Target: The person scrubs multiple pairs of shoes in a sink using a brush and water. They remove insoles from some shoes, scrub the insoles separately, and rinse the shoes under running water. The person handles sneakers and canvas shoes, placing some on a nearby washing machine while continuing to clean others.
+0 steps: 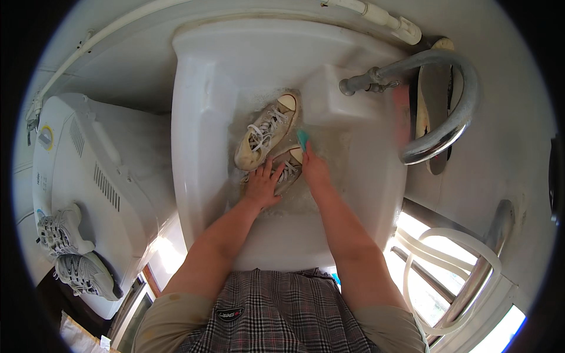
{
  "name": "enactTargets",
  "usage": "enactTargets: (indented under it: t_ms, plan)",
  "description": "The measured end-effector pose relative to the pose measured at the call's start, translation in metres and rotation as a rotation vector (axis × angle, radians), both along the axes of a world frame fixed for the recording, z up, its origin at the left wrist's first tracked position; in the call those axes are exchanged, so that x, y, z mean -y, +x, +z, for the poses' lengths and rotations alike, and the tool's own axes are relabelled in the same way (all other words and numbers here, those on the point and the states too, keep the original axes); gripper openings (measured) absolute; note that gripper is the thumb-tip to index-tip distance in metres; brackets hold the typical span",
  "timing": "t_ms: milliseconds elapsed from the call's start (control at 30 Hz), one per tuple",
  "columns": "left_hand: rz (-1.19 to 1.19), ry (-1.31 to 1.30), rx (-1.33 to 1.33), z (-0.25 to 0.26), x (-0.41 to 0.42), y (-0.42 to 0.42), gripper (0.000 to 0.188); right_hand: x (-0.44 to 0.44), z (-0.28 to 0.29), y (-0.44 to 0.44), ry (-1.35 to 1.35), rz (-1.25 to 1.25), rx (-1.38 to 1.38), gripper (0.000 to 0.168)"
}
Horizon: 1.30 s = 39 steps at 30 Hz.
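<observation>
Two beige canvas sneakers with white laces and pale toe caps lie in cloudy, sudsy water in a deep white sink (291, 242). The upper sneaker (269, 128) rests beside the lower sneaker (287, 170), toe towards the back right. My left hand (262, 185) holds the lower sneaker across its middle, fingers spread over the laces, hiding much of its heel. In my right hand (314, 167) is a teal scrubbing brush (303, 139), near the lower sneaker's toe cap. The hand hides part of the brush, and its bristles cannot be made out.
A curved metal faucet (459, 88) arches over the sink's right side. Beyond it, dark insoles (435, 110) lean by the wall. At left, grey-and-white athletic shoes (84, 273) sit on a white washing machine (119, 150). A pale hose (446, 260) loops over metal tubing at lower right.
</observation>
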<state>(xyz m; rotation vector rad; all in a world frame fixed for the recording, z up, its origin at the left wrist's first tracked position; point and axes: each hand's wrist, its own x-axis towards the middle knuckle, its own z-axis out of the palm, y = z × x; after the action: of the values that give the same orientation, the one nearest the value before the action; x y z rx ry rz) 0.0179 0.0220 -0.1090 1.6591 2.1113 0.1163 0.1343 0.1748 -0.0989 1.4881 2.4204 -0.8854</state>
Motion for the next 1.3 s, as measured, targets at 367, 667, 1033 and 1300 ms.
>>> enactTargets:
  t_ms: [367, 667, 1033, 1300]
  plan:
    - [0.004, -0.027, 0.059, -0.002, 0.002, -0.001, 0.108, -0.011, 0.004, 0.001, -0.115, -0.205, -0.088, 0.045]
    - [0.011, -0.120, 0.033, -0.002, -0.005, 0.001, 0.106, -0.024, 0.009, 0.000, -0.209, -0.253, -0.123, 0.043]
    - [-0.100, -0.153, 0.037, 0.008, -0.005, 0.000, 0.102, -0.018, 0.000, -0.002, 0.052, 0.184, 0.049, 0.045]
    - [0.232, -0.302, 0.242, 0.016, -0.006, -0.015, 0.091, -0.007, 0.017, 0.058, 0.086, 0.207, -0.014, 0.053]
